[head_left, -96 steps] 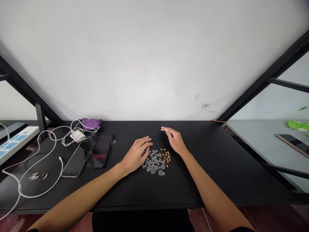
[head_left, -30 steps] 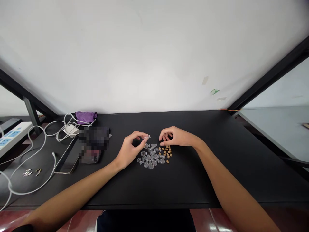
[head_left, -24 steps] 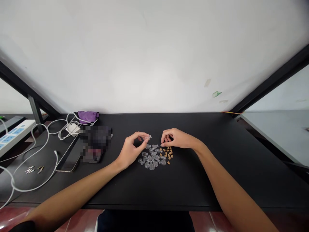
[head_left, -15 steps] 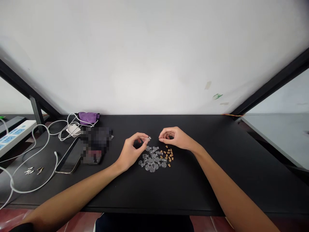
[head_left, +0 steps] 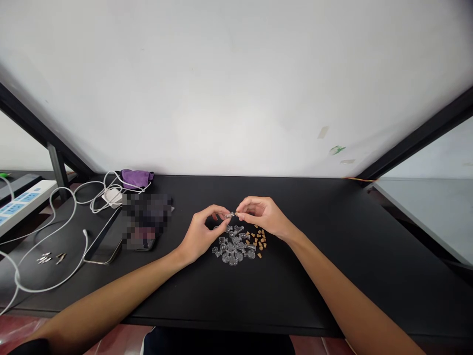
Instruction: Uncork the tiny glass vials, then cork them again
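Between the thumb and fingers of my left hand (head_left: 206, 228) is a tiny clear glass bottle (head_left: 229, 215), its neck pointing right. My right hand (head_left: 263, 215) pinches a small cork stopper (head_left: 237, 213) right at the bottle's mouth; whether the cork is inside the neck I cannot tell. Below both hands lies a pile of little clear bottles (head_left: 232, 246) in various shapes. Several loose corks (head_left: 260, 238) are scattered along the pile's right side.
On the left lie a phone (head_left: 105, 239), tangled white cable (head_left: 76, 197), a white charger (head_left: 112, 197) and small metal pieces (head_left: 45, 258). A purple cloth (head_left: 136, 178) rests near the wall. A power strip (head_left: 25, 202) stands far left. Part of the desk is pixelated.
My right hand has moved left, bringing the cork up to the bottle's mouth. My left hand keeps its hold on the bottle and has barely shifted.
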### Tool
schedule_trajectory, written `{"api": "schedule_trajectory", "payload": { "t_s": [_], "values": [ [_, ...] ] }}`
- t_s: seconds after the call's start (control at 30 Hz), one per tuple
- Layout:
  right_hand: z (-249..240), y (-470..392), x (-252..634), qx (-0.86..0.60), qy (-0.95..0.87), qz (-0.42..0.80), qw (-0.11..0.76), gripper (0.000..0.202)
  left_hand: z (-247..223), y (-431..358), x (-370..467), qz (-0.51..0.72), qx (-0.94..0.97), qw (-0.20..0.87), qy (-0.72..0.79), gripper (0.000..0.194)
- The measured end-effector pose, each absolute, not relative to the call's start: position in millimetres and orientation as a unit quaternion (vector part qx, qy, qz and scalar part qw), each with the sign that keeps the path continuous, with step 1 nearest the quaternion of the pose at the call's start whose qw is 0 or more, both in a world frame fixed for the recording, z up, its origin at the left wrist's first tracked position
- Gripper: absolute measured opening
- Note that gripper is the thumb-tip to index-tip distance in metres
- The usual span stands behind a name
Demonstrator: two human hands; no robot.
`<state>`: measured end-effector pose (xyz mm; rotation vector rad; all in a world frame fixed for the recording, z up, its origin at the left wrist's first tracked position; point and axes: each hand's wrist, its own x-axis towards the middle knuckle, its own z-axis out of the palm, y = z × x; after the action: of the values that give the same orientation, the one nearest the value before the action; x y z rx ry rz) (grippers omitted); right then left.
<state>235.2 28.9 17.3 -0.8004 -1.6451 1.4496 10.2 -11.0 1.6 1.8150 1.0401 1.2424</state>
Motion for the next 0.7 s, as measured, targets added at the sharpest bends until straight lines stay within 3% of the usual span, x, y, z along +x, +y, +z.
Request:
{"api": "schedule_trajectory", "payload": {
  "t_s": [0.7],
  "values": [
    [18.8, 27.8, 236.3, -0.341, -0.645, 0.577, 0.366, 0.027, 3.7, -11.9, 9.0, 0.49, 0.685, 0.353, 0.407, 0.013]
  ]
}}
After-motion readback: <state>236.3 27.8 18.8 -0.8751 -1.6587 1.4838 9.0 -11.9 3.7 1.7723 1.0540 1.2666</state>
